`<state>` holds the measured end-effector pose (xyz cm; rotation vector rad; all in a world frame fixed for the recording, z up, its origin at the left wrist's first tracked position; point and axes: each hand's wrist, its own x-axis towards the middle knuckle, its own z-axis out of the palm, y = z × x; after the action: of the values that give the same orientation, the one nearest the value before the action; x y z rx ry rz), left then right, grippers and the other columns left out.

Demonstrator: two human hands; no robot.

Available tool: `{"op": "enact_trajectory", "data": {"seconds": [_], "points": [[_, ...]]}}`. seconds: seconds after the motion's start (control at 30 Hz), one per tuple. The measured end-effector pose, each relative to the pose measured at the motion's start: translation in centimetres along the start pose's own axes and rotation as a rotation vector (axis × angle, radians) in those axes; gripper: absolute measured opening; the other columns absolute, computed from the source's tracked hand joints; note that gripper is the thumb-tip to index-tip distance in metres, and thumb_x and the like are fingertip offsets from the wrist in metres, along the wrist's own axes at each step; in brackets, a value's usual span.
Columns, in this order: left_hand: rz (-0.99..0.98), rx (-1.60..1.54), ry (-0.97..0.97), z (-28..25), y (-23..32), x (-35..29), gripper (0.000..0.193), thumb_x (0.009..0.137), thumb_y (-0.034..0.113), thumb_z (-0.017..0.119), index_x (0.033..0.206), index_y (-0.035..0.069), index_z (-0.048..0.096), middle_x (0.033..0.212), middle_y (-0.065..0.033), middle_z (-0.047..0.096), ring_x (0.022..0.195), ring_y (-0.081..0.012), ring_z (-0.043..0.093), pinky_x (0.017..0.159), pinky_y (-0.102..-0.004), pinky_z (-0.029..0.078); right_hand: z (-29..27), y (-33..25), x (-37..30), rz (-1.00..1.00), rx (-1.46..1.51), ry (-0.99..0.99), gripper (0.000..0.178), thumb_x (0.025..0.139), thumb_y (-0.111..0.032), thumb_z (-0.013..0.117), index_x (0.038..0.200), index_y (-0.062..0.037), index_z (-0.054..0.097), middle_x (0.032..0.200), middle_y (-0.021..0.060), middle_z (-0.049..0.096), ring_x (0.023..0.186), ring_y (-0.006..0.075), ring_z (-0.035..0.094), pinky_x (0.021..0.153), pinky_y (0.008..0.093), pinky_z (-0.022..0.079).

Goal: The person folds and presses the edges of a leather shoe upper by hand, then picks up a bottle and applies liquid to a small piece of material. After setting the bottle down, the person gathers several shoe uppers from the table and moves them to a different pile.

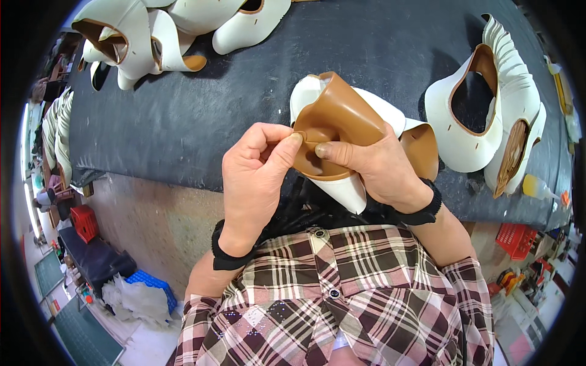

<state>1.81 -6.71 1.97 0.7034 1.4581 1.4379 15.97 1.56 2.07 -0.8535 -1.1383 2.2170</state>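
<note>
Between my hands is a shoe upper (343, 110) with a glossy brown face and a white backing, bent so that its brown side faces up. My right hand (384, 161) grips it from the right, the thumb pressing into the brown surface near a fold. At the left edge of the upper, my left hand (259, 155) pinches the rim between thumb and forefinger. White parts of the piece stick out behind and below the brown side. Its far right end curls over the dark table (244, 116). The fingers under the upper are hidden.
A fanned stack of white uppers (516, 91) stands at the right, with a single upper (452, 116) leaning beside it. More uppers (177, 24) pile at the far left. A bottle of yellowish liquid (537, 187) lies at the right edge. Red crates (84, 222) sit below the table.
</note>
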Motion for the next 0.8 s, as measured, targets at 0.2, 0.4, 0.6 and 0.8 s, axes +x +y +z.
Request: {"op": "enact_trajectory", "data": {"seconds": [0.2, 0.4, 0.6, 0.8], "points": [[-0.004, 0.079, 0.015, -0.1, -0.2, 0.1, 0.007, 0.084, 0.007, 0.059, 0.083, 0.000, 0.057, 0.071, 0.0018, 0.057, 0.062, -0.0012, 0.049, 0.056, -0.0147, 0.039, 0.6, -0.2, 0.7, 0.049, 0.035, 0.010, 0.034, 0.074, 0.001, 0.057, 0.107, 0.0017, 0.051, 0.098, 0.0049, 0.057, 0.088, 0.0115, 0.054, 0.077, 0.0252, 0.044], [-0.014, 0.060, 0.058, 0.3, -0.7, 0.5, 0.006, 0.084, 0.006, 0.059, 0.082, 0.000, 0.056, 0.071, 0.0015, 0.056, 0.063, -0.0014, 0.049, 0.056, -0.0155, 0.040, 0.3, 0.0, 1.6, 0.049, 0.008, 0.018, 0.033, 0.070, 0.004, 0.053, 0.103, 0.0008, 0.052, 0.092, 0.0028, 0.056, 0.084, 0.0100, 0.053, 0.073, 0.0236, 0.044], [-0.018, 0.144, 0.093, 0.5, -1.5, 1.6, 0.006, 0.083, 0.004, 0.058, 0.081, -0.001, 0.056, 0.071, 0.0010, 0.056, 0.063, -0.0027, 0.049, 0.057, -0.0175, 0.041, -0.4, 0.5, 2.7, 0.194, 0.143, 0.039, 0.029, 0.069, 0.003, 0.054, 0.097, -0.0004, 0.053, 0.086, 0.0020, 0.056, 0.076, 0.0091, 0.054, 0.067, 0.0230, 0.044], [-0.018, 0.125, 0.103, 0.2, -1.8, 2.2, 0.007, 0.084, 0.005, 0.058, 0.082, -0.001, 0.056, 0.072, 0.0006, 0.057, 0.064, -0.0032, 0.049, 0.057, -0.0177, 0.041, -0.6, 1.1, 3.4, 0.156, 0.144, 0.024, 0.026, 0.070, 0.002, 0.058, 0.096, -0.0006, 0.054, 0.087, 0.0020, 0.056, 0.076, 0.0093, 0.055, 0.069, 0.0234, 0.046]]}}
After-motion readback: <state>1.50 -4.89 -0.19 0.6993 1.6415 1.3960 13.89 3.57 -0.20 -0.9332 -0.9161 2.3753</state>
